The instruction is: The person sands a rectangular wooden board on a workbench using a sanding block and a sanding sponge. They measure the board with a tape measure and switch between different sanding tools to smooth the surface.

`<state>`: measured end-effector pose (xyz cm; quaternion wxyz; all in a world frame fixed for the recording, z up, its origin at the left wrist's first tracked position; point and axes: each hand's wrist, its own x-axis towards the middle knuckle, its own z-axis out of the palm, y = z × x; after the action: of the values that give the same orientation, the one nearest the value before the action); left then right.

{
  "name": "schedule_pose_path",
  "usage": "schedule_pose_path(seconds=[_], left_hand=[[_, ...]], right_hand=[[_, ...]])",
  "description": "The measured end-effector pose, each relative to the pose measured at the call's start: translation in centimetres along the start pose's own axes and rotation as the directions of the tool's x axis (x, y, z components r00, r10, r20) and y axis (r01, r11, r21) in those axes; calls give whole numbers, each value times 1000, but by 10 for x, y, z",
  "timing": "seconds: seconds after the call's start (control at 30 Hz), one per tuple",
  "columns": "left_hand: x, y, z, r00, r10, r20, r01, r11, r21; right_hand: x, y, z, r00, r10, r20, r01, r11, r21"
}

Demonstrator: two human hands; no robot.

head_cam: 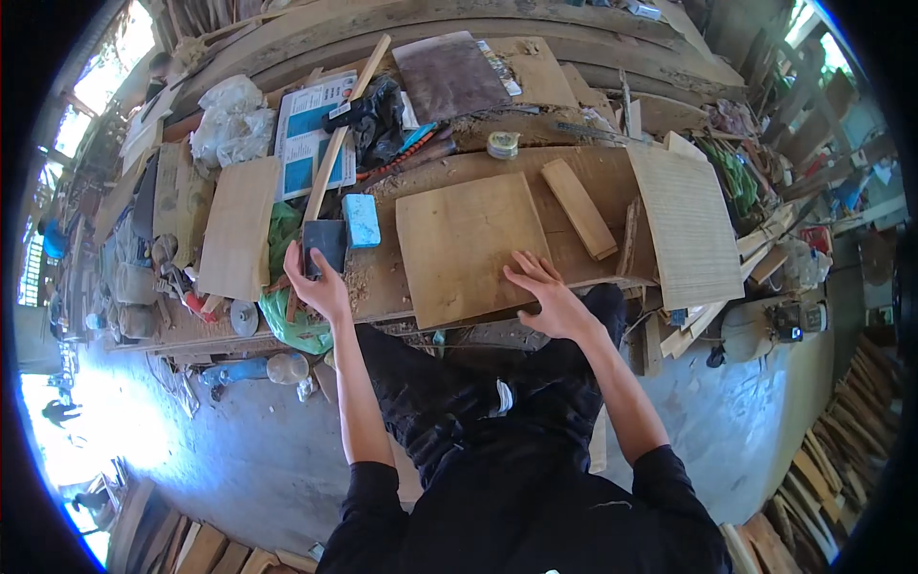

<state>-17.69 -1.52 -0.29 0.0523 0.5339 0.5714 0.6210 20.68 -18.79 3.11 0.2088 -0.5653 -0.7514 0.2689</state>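
My left hand (320, 288) is at the near edge of a dark square pad (326, 240), probably sandpaper. Its thumb overlaps the pad and its fingers are spread; I cannot tell whether they touch it. A light-blue block (361, 221) lies just right of the pad. In front of me a flat square wooden board (466, 244) rests on the wooden workbench (384, 283). Over the board's right near corner is my right hand (556, 298), fingers apart and holding nothing, with some fingertips at the board's surface.
To the board's right lie a short wooden slat (579, 208) and a pale ridged panel (685, 222). Another panel (240, 228) stands left, beside a green plastic bag (297, 319). A tape roll (503, 145), a long wooden strip (333, 158) and a dark sheet (448, 77) lie farther back.
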Motion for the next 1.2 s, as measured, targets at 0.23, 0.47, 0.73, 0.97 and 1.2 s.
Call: schedule_pose_path(seconds=[0.23, 0.47, 0.73, 0.97, 1.2], left_hand=[[-39, 38, 17, 969, 119, 219, -200, 895, 399], [-72, 54, 12, 906, 132, 402, -294, 879, 375], [-28, 63, 22, 899, 198, 391, -290, 938, 193], [-84, 95, 52, 450, 274, 850, -438, 897, -57], [-84, 86, 47, 426, 269, 864, -425, 903, -72]], right_hand=[[10, -2, 31, 991, 3, -137, -25, 986, -164], [14, -22, 60, 959, 78, -272, -131, 974, -184], [16, -27, 50, 935, 45, -352, -114, 977, -178], [114, 12, -19, 809, 91, -581, -223, 961, -161], [235, 52, -35, 752, 414, -513, -549, 825, -138]])
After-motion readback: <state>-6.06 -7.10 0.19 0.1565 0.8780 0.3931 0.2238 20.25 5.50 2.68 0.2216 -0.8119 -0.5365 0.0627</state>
